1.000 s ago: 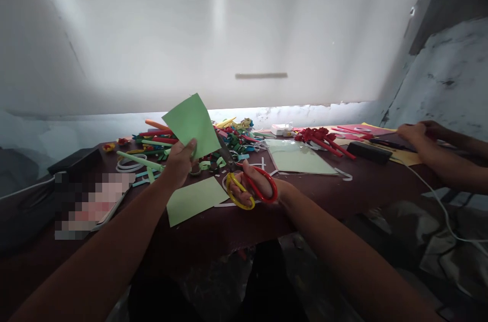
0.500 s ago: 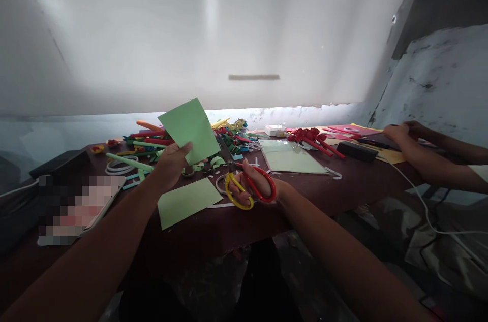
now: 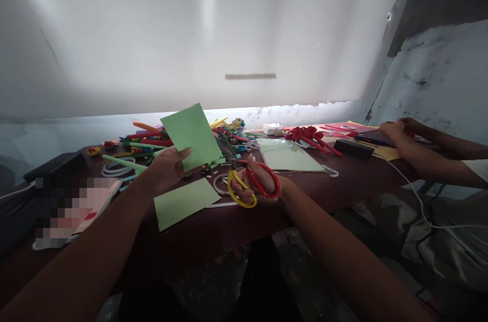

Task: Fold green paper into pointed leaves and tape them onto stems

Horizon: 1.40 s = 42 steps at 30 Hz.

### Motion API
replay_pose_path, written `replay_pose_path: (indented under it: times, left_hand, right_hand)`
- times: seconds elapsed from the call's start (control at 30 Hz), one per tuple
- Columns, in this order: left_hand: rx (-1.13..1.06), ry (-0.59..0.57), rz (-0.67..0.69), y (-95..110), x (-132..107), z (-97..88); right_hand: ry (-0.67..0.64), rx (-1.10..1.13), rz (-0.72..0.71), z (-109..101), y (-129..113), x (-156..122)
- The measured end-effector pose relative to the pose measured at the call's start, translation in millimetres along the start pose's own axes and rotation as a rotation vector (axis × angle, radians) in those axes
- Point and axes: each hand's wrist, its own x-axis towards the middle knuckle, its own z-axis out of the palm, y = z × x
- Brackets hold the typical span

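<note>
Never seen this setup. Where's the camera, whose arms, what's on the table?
No machine here: one camera sits on a person's head, looking forward and down, so both forearms rising from the bottom edge are the wearer's. The left hand holds up a light green rectangular paper sheet; the right hand grips scissors with one red and one yellow handle loop. On the dark brown table lie a second light green sheet, a pile of coloured paper rolls and scraps, and red paper flowers. The arms at far right belong to another person.
</note>
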Motion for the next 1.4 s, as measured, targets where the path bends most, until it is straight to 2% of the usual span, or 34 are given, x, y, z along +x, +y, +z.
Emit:
replay_pose_path:
  times: [0.27, 0.47, 0.97, 1.07, 1.2, 1.33, 1.4]
  left_hand:
    - [0.04, 0.017, -0.094, 1.9, -4.0, 8.8]
    - [0.052, 0.0, -0.128, -0.4, -1.4, 7.3]
    - [0.216, -0.225, -0.19, -7.9, 4.8, -8.1]
    - [0.261, -0.245, -0.19, -10.3, 5.6, -10.9]
    - [0.315, -0.241, -0.187, -12.2, 6.9, -14.1]
    - [0.38, -0.218, -0.179, -14.1, 9.5, -17.2]
    - [0.419, -0.206, -0.179, -15.1, 10.8, -18.7]
  right_hand:
    - [0.013, 0.01, 0.007, -4.3, -4.7, 1.7]
    - [0.02, 0.041, 0.007, -10.0, -4.6, 4.6]
    - [0.115, -0.049, -0.012, -16.1, -10.4, 4.3]
    - [0.216, -0.135, -0.004, -17.8, -15.0, 2.8]
    - [0.467, -0.338, 0.042, -28.4, -29.4, -13.8]
    - [0.728, -0.632, 0.237, -48.2, -45.2, -44.8]
    - [0.81, -0.781, 0.36, -57.0, -48.9, -60.6]
